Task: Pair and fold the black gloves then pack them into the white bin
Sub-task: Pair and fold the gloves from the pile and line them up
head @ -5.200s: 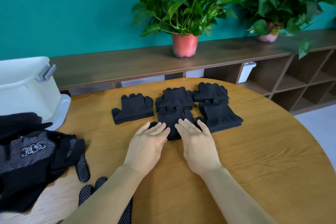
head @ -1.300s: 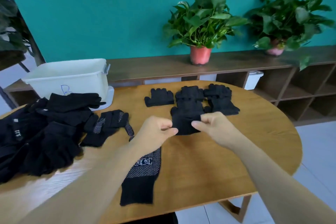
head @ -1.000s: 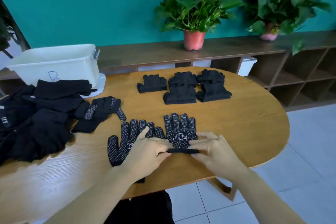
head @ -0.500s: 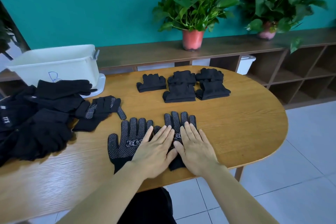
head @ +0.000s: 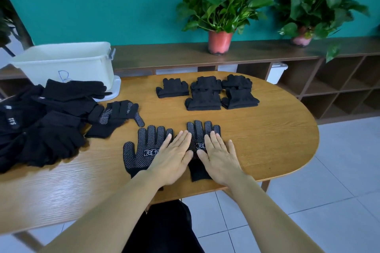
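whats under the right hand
A dotted glove, flat on the table. Its fingertips, part of its label and its cuff show; the right hand covers most of its palm.

Indoor room, office or studio type: teal painted wall [head: 102, 6], long dark wooden cubby shelf [head: 164, 55] bearing green potted plants [head: 222, 6], oval light-wood table [head: 267, 139], white tiled floor [head: 339, 191].

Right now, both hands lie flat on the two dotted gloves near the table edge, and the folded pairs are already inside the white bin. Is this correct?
Not quite. The head view shows the folded pairs lying on the table beyond the hands, not inside the white bin. The rest holds: left hand and right hand lie flat on the two dotted gloves.
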Available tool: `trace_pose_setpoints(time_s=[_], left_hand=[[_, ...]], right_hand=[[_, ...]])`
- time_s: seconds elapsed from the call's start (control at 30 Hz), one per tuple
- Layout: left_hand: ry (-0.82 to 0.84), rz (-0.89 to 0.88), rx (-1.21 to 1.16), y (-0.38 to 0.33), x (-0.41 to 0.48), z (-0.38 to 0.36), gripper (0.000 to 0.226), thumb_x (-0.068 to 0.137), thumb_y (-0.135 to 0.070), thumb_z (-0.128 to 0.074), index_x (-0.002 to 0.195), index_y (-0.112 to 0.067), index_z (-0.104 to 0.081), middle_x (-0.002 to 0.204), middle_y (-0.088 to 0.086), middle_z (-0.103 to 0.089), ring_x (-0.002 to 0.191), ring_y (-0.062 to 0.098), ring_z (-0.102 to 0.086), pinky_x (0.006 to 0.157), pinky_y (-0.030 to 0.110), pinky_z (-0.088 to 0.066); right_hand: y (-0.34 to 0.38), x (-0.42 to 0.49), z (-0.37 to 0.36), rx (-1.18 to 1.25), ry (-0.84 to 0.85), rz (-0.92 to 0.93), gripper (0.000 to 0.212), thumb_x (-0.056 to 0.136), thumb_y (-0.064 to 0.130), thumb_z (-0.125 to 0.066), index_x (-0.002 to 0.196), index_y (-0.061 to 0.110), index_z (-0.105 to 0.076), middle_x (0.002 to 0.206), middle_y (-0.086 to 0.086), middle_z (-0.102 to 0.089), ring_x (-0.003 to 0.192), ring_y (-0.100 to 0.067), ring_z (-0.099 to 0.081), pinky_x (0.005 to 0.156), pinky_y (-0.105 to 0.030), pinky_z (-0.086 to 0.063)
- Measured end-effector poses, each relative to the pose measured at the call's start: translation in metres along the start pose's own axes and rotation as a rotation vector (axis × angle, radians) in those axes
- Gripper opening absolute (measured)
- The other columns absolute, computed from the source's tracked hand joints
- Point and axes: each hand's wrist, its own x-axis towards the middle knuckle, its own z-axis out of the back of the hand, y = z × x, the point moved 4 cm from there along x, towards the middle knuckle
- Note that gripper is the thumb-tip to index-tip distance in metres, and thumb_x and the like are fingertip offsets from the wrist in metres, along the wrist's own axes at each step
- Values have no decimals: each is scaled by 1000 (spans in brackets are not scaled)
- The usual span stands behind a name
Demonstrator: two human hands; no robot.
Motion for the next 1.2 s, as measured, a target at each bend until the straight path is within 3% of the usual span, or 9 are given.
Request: trace_pose_setpoints(time_s=[0.1, 0.3, 0.4, 0.53, 0.7, 0.77, 0.9, 1.07, 1.2], left_hand=[[-87, -9, -71, 2, -6, 14, 87, 84, -67, 15, 155, -18, 6, 164, -5, 6, 146, 0, 16, 113, 18, 21], [-178, 53, -73, 20, -29, 37, 76, 94, -57, 4, 157, -15, -2, 164, -3, 0, 143, -3, 12, 116, 20, 17], [-224, 66, -48, 37, -50, 44, 82, 90, -62, 7, 157, -15, -4, 164, -4, -1, 141, -4, 12, 109, 14, 23], [-262, 124, -28, 68, -79, 52, 77, 92, -56, 1, 157, -15, -10, 163, -3, -8, 142, -3, 7, 117, 22, 16], [-363, 150, -2, 118, -109, 63, 105, 83, -70, 22, 154, -11, -28, 160, 0, -27, 149, 7, -15, 118, 23, 10], [-417, 170, 1, 134, -118, 70, 95, 90, -67, 11, 150, -11, -37, 156, 2, -36, 147, 10, -24, 118, 23, 8], [-499, 189, 55, 169, -119, 80, 44, 107, -29, -33, 143, -12, -50, 149, 2, -48, 141, 12, -38, 119, 23, 5], [-556, 165, 129, 202, -102, 84, 38, 97, -27, -42, 111, -14, -74, 116, -1, -72, 110, 14, -66, 118, 19, -2], [-564, 102, 216, 222, -84, 81, 18, 81, -17, -76, 99, -20, -78, 102, -9, -74, 98, 11, -69, 117, 25, -6]], right_hand=[[11, -3, 12, 19, -69, 59, 62, 106, 45, -14, 156, 14, 6, 164, 0, 10, 149, -12, 16, 120, -42, 13], [43, -10, 28, -7, -136, 128, 60, 106, 44, -14, 157, 16, 2, 165, 0, 4, 150, -14, 11, 121, -41, 10], [63, -11, 29, -30, -165, 161, 59, 107, 43, -15, 157, 17, -1, 165, 0, -1, 151, -14, 8, 121, -41, 7], [91, -7, 29, -78, -205, 232, 57, 107, 41, -16, 157, 17, -6, 165, 1, -10, 151, -14, 4, 121, -42, 3], [127, 10, 29, -129, -283, 352, 59, 103, 43, -13, 154, 16, -21, 157, -1, -34, 150, -18, -11, 115, -43, -9], [139, 19, 26, -126, -313, 407, 50, 106, 37, -28, 151, 15, -31, 149, -1, -45, 148, -20, -18, 113, -44, -14], [159, 44, 16, -133, -440, 487, 37, 98, 28, -52, 130, 11, -59, 115, -3, -71, 134, -28, -46, 102, -47, -26], [177, 80, 8, -183, -460, 525, 24, 92, 27, -65, 113, 15, -66, 98, 3, -74, 126, -27, -52, 97, -42, -21], [191, 106, -2, -217, -422, 581, 16, 84, 29, -72, 98, 21, -69, 85, 5, -74, 116, -25, -57, 94, -38, -21]])
